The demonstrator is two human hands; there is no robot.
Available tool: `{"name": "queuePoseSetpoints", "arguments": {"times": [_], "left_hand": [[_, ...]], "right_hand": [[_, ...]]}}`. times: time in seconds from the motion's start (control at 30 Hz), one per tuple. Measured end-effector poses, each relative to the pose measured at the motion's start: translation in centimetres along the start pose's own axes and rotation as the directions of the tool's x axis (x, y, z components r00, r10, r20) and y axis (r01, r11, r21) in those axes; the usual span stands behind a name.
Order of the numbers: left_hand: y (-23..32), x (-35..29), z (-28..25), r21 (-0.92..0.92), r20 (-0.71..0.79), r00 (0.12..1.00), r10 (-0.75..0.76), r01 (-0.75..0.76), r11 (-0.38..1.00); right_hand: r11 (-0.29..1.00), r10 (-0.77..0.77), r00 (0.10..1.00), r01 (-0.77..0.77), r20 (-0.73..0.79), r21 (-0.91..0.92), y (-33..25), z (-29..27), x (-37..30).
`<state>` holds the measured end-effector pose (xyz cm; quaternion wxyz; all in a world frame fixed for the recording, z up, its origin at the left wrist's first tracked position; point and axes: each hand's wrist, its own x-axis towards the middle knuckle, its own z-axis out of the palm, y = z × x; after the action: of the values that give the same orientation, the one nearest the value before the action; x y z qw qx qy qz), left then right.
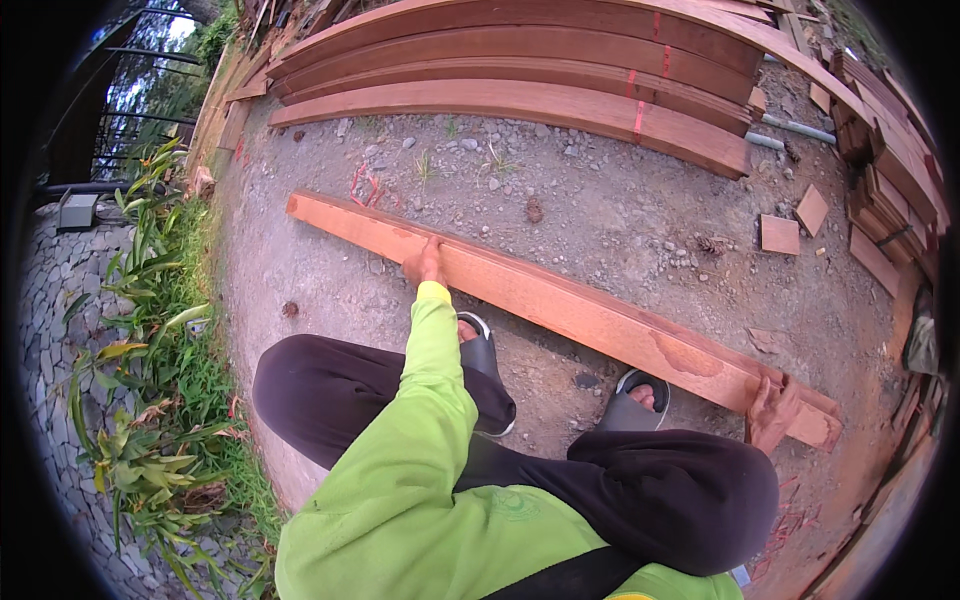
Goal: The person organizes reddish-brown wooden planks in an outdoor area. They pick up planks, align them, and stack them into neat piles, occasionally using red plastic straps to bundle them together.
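Note:
A long reddish-brown wooden plank (560,305) runs slantwise in front of me, from upper left to lower right; a second board edge shows along its far side. My left hand (427,263) is closed over the plank's near edge, left of its middle. Close to the right end, my right hand (771,412) grips the same plank, its fingers over the top face. A darker stain marks the wood left of that hand. Whether the plank is lifted or touches the gravel, I cannot tell. My sandalled feet are just behind it.
Stacked long planks (520,95) with red marks lie across the far side. More boards (890,200) are piled at the right, near two small square wood offcuts (780,234). Grey pipes (797,128) poke out by the stack. Green plants (150,400) and stone paving (50,340) border the left.

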<state>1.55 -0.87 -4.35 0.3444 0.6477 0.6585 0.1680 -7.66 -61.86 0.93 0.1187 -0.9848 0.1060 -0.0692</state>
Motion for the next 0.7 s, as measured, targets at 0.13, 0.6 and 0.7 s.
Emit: {"name": "queuePoseSetpoints", "arguments": {"times": [0.13, 0.6, 0.7], "left_hand": [[-0.7, 0.6, 0.4, -0.062, -0.005, 1.0, -0.019, 0.019, 0.998], [0.1, 0.7, 0.8, -0.188, -0.059, 0.993, 0.102, -0.111, 0.976], [1.3, 1.2, -0.2, -0.196, -0.08, 0.991, 0.109, -0.123, 0.973]], "right_hand": [[0.895, -0.44, 0.867, 0.403, 0.234, 0.192, -8.0, 0.5, -0.1], [0.777, -0.62, 0.697, 0.611, 0.361, 0.154, -10.0, 1.4, -0.4], [0.765, -0.639, 0.691, 0.613, 0.338, 0.195, -10.4, -0.1, 0.3]]}}
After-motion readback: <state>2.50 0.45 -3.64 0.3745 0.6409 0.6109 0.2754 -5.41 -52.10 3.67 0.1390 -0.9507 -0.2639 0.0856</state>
